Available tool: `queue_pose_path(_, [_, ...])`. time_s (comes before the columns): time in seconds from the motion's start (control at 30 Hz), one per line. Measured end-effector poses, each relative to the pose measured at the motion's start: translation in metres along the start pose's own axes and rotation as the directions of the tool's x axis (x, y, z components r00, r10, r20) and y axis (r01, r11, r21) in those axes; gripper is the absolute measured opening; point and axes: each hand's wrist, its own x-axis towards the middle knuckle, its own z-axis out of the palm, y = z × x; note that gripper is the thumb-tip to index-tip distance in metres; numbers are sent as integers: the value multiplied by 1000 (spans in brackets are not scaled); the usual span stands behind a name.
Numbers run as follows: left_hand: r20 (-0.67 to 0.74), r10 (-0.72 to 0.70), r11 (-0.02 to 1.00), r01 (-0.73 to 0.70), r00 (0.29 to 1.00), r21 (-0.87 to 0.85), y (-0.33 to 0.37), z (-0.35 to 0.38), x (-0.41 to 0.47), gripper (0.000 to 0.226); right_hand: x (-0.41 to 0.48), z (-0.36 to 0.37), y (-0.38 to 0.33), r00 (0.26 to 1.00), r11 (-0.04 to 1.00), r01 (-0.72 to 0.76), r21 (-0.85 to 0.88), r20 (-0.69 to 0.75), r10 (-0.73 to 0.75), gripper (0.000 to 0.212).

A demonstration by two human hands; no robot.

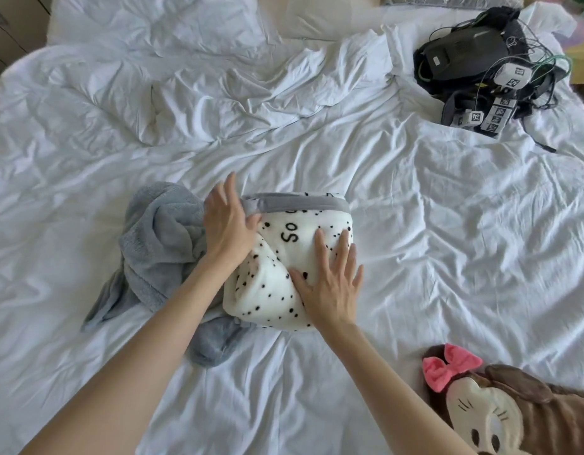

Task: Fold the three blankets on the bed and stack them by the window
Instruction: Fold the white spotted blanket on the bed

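Observation:
A white blanket (pixel 285 257) with black dots, black lettering and a grey edge lies folded into a small bundle in the middle of the bed. My left hand (pixel 225 223) rests flat on its left side, fingers straight, thumb near the grey edge. My right hand (pixel 333 282) presses flat on its front right part with fingers spread. A fluffy grey blanket (pixel 159 254) lies crumpled just left of the bundle, partly under it and under my left forearm. A brown blanket (pixel 514 412) with a cartoon mouse face and pink bow lies at the bottom right.
The bed (pixel 448 208) is covered by a wrinkled white sheet. A rumpled white duvet (pixel 185 87) fills the far left. A pile of black devices, cables and tagged cubes (pixel 481 70) sits at the far right. A pillow (pixel 317 14) lies at the head.

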Motion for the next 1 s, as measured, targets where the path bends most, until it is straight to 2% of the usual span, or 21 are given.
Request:
queue_pose_path(0.03, [-65, 188, 976, -179, 980, 123, 5, -2, 2, 69, -1, 4, -2, 999, 1000, 19, -26, -33, -19, 83])
queue_pose_path(0.07, [-63, 322, 935, -307, 945, 179, 10, -2, 2, 64, -1, 7, -4, 998, 998, 36, -50, -58, -39, 82])
queue_pose_path(0.1, [-19, 390, 904, -379, 921, 199, 12, 3, 1, 61, -1, 11, -5, 995, 996, 48, -74, -78, -54, 81])
queue_pose_path(0.17, [111, 366, 898, -382, 924, 218, 6, 18, -5, 59, 1, 16, -3, 994, 995, 54, -88, -92, -62, 80])
queue_pose_path(0.23, [189, 260, 930, -298, 947, 214, -12, 37, -14, 61, 3, 23, 1, 992, 993, 76, -86, -98, -84, 80])
queue_pose_path(0.3, [202, 197, 954, -235, 959, 185, -29, 53, -17, 63, 5, 31, 8, 987, 992, 112, -64, -108, -119, 79])
queue_pose_path(0.4, [222, 195, 966, -227, 955, 126, -41, 78, -7, 66, 15, 48, 23, 982, 991, 135, 25, -133, -130, 80])
queue_pose_path(0.47, [200, 208, 972, -224, 958, 65, -46, 94, -1, 66, 22, 60, 33, 975, 989, 145, 43, -176, -135, 79])
queue_pose_path(0.63, [25, 278, 960, -278, 960, -11, -61, 126, 1, 63, 32, 91, 49, 936, 977, 209, 41, -296, -188, 76])
queue_pose_path(0.73, [29, 279, 960, -279, 960, -13, -57, 123, 1, 65, 31, 90, 49, 936, 976, 210, 61, -299, -183, 76])
queue_pose_path(0.8, [120, 270, 963, -270, 955, -13, -47, 110, 6, 70, 29, 77, 43, 947, 972, 208, 114, -274, -170, 77])
queue_pose_path(0.87, [323, 217, 976, -208, 921, -63, -38, 90, 19, 75, 27, 58, 42, 961, 958, 207, 199, -223, -161, 79])
queue_pose_path(0.9, [457, 162, 987, -136, 875, -89, -34, 78, 30, 83, 24, 48, 43, 972, 948, 182, 260, -196, -132, 81])
queue_pose_path(0.93, [566, 97, 994, -53, 818, -95, -29, 67, 40, 94, 18, 39, 47, 985, 933, 114, 340, -161, -61, 85])
queue_pose_path(1.0, [663, 3, 998, 41, 748, -51, -18, 51, 53, 116, -2, 26, 53, 981, 865, -150, 479, -38, 192, 87])
